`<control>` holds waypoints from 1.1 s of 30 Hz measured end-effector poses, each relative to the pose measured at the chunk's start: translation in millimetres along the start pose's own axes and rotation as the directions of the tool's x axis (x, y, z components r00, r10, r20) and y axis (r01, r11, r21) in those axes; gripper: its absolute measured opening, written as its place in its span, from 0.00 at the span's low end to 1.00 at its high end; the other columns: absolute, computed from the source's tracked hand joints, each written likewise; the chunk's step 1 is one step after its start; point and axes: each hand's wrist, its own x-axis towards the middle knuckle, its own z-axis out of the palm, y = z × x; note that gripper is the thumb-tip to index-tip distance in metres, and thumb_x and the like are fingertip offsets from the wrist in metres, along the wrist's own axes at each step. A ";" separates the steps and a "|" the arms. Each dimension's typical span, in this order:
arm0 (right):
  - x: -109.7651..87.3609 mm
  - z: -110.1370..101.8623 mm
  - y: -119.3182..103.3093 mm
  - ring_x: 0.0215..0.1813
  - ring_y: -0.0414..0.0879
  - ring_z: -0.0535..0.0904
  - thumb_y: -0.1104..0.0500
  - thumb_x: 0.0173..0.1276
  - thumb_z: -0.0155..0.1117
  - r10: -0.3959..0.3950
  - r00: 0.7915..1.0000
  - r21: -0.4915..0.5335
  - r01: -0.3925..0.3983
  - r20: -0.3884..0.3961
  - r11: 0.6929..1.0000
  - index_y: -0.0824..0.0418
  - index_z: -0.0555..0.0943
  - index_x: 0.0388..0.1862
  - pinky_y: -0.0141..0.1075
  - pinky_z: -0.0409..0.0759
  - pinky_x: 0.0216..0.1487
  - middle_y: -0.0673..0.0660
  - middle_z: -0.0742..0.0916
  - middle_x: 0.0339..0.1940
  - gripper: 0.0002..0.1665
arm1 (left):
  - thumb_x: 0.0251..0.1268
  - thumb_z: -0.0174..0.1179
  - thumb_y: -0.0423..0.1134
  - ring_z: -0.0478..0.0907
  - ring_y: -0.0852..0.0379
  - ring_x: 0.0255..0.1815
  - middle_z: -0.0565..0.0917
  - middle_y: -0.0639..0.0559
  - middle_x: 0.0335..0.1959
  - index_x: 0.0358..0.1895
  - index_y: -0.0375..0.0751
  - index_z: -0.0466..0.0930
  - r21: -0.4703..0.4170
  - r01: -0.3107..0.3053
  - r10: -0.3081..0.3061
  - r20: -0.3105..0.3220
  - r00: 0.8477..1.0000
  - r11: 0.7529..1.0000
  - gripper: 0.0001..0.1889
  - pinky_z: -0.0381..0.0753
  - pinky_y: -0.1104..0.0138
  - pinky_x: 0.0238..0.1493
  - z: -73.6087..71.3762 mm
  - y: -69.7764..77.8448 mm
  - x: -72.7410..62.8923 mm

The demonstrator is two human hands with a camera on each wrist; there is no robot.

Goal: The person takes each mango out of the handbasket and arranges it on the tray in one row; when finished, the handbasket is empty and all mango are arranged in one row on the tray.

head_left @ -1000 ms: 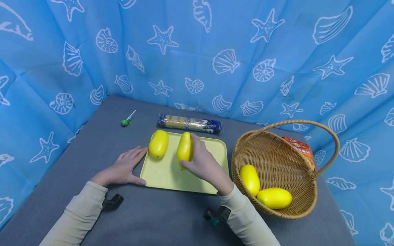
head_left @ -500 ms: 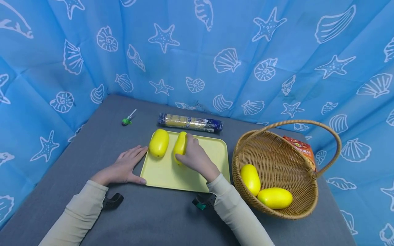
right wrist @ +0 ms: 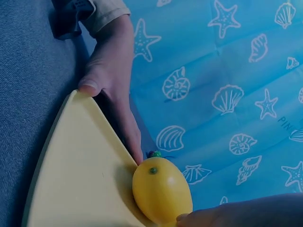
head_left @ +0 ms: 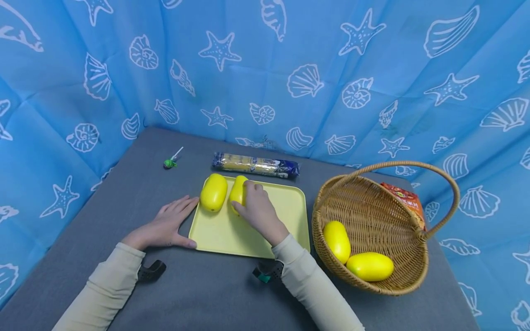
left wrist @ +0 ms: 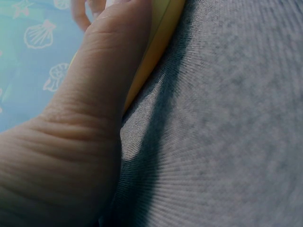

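My right hand [head_left: 260,209] grips a yellow mango [head_left: 237,191] on the pale yellow tray [head_left: 215,234], its thumb on the near side. Just left of it, a second mango [head_left: 213,193] lies near the tray's back left corner; in the right wrist view this mango [right wrist: 161,189] shows a small green stem spot. My left hand [head_left: 167,225] rests at the tray's left edge with fingers extended, the thumb at the near left corner. The left wrist view shows mostly its thumb [left wrist: 104,61] against the tray side.
A wicker basket [head_left: 372,207] with a tall handle stands right of the tray, holding two mangoes [head_left: 370,266]. A red snack bag [head_left: 406,202] lies behind it. Behind the tray are a long clear-and-blue packet [head_left: 256,165] and a green lollipop [head_left: 170,163].
My right hand has moved left across the tray with the mango, bringing it close beside the other one. The left hand has stayed in place.
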 end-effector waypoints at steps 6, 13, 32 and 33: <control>-1.5 2.5 -4.0 0.47 0.58 0.77 0.45 0.66 0.63 -0.031 0.999 -0.040 0.030 -0.022 0.999 0.63 0.66 0.66 0.45 0.79 0.43 0.69 0.76 0.56 0.37 | 0.37 0.58 0.80 0.42 0.38 0.76 0.49 0.39 0.77 0.77 0.41 0.41 -0.009 -0.005 0.005 -0.012 1.000 1.000 0.68 0.42 0.40 0.69 0.7 -1.0 -1.0; -5.7 4.3 -7.1 0.48 0.57 0.74 0.43 0.66 0.62 -0.016 1.000 -0.065 0.015 -0.022 0.998 0.58 0.67 0.67 0.45 0.79 0.37 0.67 0.75 0.58 0.36 | 0.39 0.58 0.80 0.41 0.38 0.77 0.48 0.40 0.77 0.77 0.42 0.41 -0.001 -0.019 0.019 -0.010 1.000 1.000 0.67 0.42 0.40 0.69 2.4 -2.5 -0.8; -4.5 8.7 -7.6 0.46 0.60 0.78 0.47 0.65 0.65 -0.027 0.999 -0.041 0.026 -0.029 0.999 0.64 0.64 0.68 0.47 0.80 0.43 0.71 0.71 0.62 0.39 | 0.37 0.58 0.81 0.41 0.38 0.77 0.49 0.39 0.77 0.77 0.41 0.41 -0.008 -0.002 0.002 0.003 1.000 1.000 0.68 0.42 0.40 0.69 -1.0 1.7 -1.4; -4.4 8.9 -7.6 0.47 0.60 0.78 0.47 0.65 0.65 -0.024 0.999 -0.040 0.023 -0.029 0.999 0.64 0.64 0.68 0.47 0.80 0.43 0.71 0.71 0.62 0.40 | 0.37 0.58 0.81 0.41 0.38 0.77 0.49 0.39 0.77 0.77 0.41 0.41 -0.009 0.000 0.000 0.003 1.000 1.000 0.68 0.42 0.40 0.69 -1.0 1.6 -1.3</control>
